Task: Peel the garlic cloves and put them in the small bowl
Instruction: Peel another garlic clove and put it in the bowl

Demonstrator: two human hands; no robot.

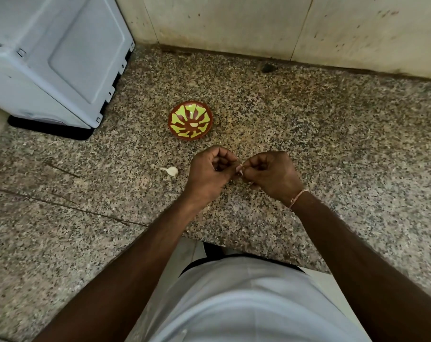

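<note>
A small red-brown bowl [190, 120] with a yellow-green pattern stands on the granite counter [333, 134]; one peeled clove [194, 124] lies at its centre. In front of the bowl, my left hand [210, 172] and my right hand [271, 175] meet, fingers curled, pinching a garlic clove [240, 168] between their fingertips. Only a pale sliver of that clove shows. An unpeeled clove [171, 171] with a papery tail lies on the counter just left of my left hand.
A pale grey appliance [56, 58] on a black base fills the far left corner. A stained tiled wall [283, 28] closes the back. The counter's front edge runs near my body, and a dark speck [268, 68] lies by the wall.
</note>
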